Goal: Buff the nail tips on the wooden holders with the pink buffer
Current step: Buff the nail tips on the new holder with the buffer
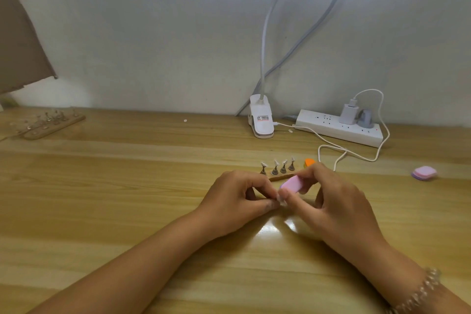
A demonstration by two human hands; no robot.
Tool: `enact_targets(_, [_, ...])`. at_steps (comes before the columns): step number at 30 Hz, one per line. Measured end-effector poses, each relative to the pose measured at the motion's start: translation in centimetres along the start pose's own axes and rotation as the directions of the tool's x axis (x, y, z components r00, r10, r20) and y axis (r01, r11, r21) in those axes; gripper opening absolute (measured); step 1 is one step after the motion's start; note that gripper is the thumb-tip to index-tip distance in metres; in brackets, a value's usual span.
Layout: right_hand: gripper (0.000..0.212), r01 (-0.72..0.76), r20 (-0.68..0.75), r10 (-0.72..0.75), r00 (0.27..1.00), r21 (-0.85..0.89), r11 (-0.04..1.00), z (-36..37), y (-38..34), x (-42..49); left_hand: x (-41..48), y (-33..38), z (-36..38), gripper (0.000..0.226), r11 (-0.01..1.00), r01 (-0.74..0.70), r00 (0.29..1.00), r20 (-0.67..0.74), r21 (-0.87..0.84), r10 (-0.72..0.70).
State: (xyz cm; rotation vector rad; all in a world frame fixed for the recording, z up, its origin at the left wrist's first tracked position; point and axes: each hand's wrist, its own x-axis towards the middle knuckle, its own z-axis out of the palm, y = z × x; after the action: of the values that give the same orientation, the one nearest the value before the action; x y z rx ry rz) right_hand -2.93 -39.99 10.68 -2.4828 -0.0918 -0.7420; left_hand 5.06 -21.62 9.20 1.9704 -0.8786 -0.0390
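A wide wooden surface [102,186] backed by a white power strip [339,130] frames a person's left hand [237,199] and right hand [334,204], which meet just in front of a small wooden holder [280,176] carrying four upright nail tips [276,162]. The right hand's fingers [309,171] curl round the pink buffer [293,183], held tilted. Just below its lower end, the left thumb and forefinger pinch a single pale nail tip [282,202].

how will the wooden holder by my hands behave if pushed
The wooden holder is a thin flat strip, so probably light and sliding easily on the glossy table. Its stands look tall on small bases, so they may tip.
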Motion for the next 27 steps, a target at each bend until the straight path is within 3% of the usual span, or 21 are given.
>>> enact_targets(4, [0.037,0.123,0.09,-0.118,0.989,-0.047,0.991,0.2,-0.9,-0.6,0.0,0.0,-0.1,0.007,1.0,-0.007,1.0,0.0,-0.003,0.007])
enact_targets(8, [0.035,0.013,0.038,-0.013,0.999,-0.007,1.0,-0.2,-0.3,-0.2,0.0,0.0,-0.1,0.009,1.0,0.0,1.0,-0.02,0.028,0.0])
enact_targets(13, [0.038,0.117,0.103,-0.112,0.988,-0.035,0.993,0.1,-0.8,-0.5,0.0,0.0,-0.1,0.011,1.0,0.002,1.0,-0.012,0.003,-0.002])
enact_targets(16, [0.036,0.02,0.045,-0.02,0.999,-0.001,1.0,-0.1,-0.2,-0.2,0.1,0.0,0.0,0.008,1.0,0.008,0.999,-0.048,0.007,-0.008])
enact_targets(20, [0.036,0.091,0.074,-0.089,0.993,-0.03,0.995,0.3,-0.5,-0.4,0.1,0.0,-0.1,0.012,1.0,0.006,0.999,-0.04,0.01,-0.006])
enact_targets(24, [0.039,-0.004,0.029,0.003,1.0,0.017,1.0,0.1,0.2,-0.1,0.1,0.1,-0.1,0.011,1.0,0.009,0.995,-0.095,0.023,-0.007])
enact_targets(27, [0.035,0.042,0.054,-0.042,0.998,-0.008,0.999,0.3,0.1,-0.2,0.1,0.1,-0.1,0.017,1.0,0.008,0.994,-0.112,0.024,-0.005])
